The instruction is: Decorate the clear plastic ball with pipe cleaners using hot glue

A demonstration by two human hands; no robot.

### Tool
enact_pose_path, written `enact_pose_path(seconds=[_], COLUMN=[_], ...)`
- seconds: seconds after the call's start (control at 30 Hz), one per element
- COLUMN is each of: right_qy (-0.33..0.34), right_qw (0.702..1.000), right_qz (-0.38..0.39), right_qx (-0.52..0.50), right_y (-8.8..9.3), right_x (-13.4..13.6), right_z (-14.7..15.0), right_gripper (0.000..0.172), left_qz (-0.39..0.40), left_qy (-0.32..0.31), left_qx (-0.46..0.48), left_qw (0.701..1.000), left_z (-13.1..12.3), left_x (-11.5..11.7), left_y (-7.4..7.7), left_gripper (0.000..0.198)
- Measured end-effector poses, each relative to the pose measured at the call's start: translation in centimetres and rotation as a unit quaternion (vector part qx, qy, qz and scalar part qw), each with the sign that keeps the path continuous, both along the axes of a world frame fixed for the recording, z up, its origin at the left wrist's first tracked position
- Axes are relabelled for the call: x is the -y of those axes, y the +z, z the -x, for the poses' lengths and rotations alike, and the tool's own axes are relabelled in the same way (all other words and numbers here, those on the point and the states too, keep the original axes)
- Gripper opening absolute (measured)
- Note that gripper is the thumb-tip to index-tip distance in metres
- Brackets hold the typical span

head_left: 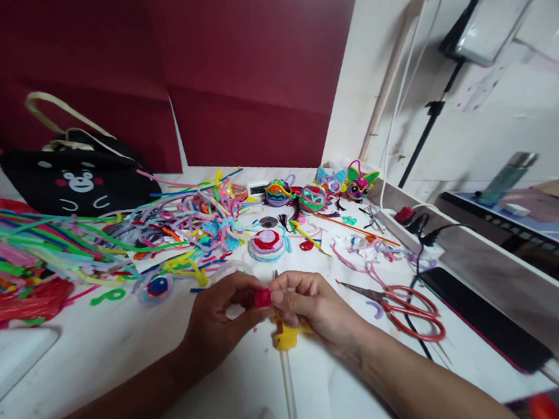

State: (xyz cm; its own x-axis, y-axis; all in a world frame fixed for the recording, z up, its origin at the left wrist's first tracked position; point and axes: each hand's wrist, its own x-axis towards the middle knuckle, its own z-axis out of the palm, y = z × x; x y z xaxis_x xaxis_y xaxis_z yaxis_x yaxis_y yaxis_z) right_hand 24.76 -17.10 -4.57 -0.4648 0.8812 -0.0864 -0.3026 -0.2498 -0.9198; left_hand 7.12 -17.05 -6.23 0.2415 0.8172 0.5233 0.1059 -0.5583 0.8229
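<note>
A small pink-red piece (262,297) is pinched between both hands near the middle of the view. My left hand (224,310) grips it from the left with thumb and forefinger. From the right, the fingertips of my right hand (313,302) close on its other edge. Under my right hand lies a yellow glue gun (285,338), a clear stick running back from it and its dark tip showing just above the fingers. A round coiled piece (267,242) in red, lilac and pale blue sits beyond the hands.
Red-handled scissors (412,309) and a black phone (485,318) lie to the right. Colourful pipe cleaners (89,237) heap at the left before a black bag (79,182). Decorated balls (312,196) stand at the back. A white box (15,363) sits at the near left.
</note>
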Motion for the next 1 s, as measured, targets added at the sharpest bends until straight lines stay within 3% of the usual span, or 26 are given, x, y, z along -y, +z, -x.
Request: enact_pose_path(seconds=[0.6, 1.0], right_qy=[-0.022, -0.023], right_qw=[0.999, 0.992], right_qz=[-0.02, -0.086], right_qx=[0.042, 0.084], right_y=[-0.13, -0.57], right_x=[0.12, 0.6], right_z=[0.14, 0.03], right_gripper=[0.035, 0.038], left_qz=[-0.049, -0.007], left_qy=[0.015, -0.027], left_qx=[-0.046, -0.051], left_qw=[0.998, 0.998], left_z=[-0.01, -0.07], left_x=[0.03, 0.21], left_y=[-0.52, -0.16], left_gripper=[0.015, 0.011])
